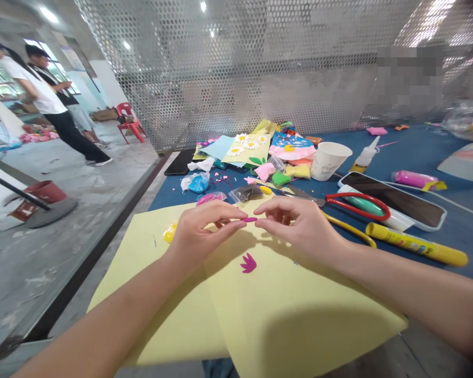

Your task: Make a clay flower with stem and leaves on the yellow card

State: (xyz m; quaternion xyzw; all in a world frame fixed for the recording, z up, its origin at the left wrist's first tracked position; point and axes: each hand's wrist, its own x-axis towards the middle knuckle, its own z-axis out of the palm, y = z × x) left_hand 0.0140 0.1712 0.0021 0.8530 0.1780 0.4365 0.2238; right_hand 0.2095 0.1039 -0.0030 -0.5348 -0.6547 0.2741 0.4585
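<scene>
Between my two hands, above the paper, is a small slim magenta clay petal (249, 219). My left hand (205, 226) pinches its left end between thumb and forefinger. The thumb and forefinger of my right hand (295, 220) close in a pinch at its right tip, with the other fingers curled. Just below lies a flat magenta clay shape with several pointed petals (248, 263). It rests on overlapping sheets of pale yellow paper (299, 294). A yellow clay lump (169, 233) sits beside my left wrist, partly hidden.
Right of my hands lie red-handled scissors (378, 199), a yellow glue stick (418, 244), a phone (402, 199) and a glue bottle (366, 156). A paper cup (329, 160), clay packets and a daisy-decorated card (246, 148) stand behind. Two people are at the far left, near a red chair (130, 121).
</scene>
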